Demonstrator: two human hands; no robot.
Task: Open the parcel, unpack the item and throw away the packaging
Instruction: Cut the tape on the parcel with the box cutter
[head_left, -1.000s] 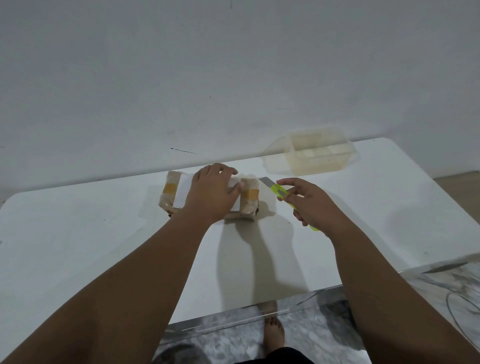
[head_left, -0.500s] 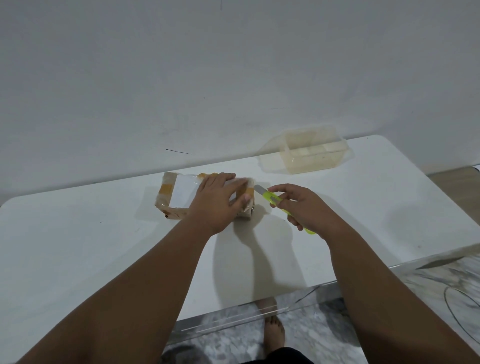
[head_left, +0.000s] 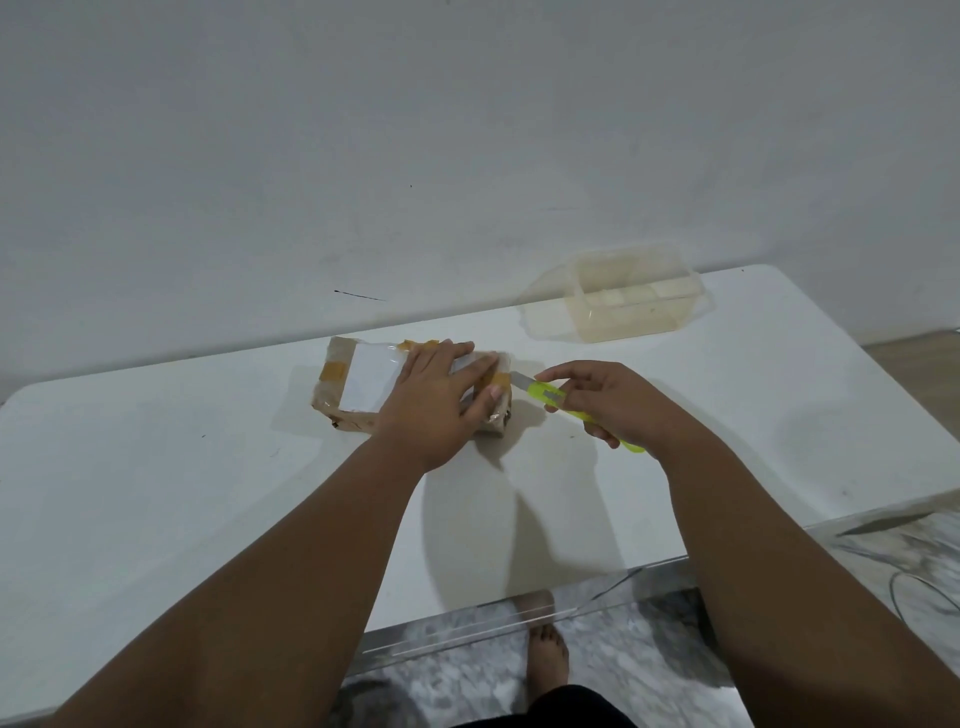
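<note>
Parcel (head_left: 374, 384) near desk (head_left: 156, 467) far edge, long axis left-right, pinned flat under left hand (head_left: 436, 400). Right hand (head_left: 608, 400) grip closed round cutter (head_left: 550, 395), blade at parcel's right end.

Bare forearms, bare foot (head_left: 546, 657), dark garment (head_left: 550, 709).

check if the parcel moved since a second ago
Cannot tell. The camera shifted between pictures, and the parcel sits about as far left of the plastic container as before, with the left hand pressing on it.
</note>
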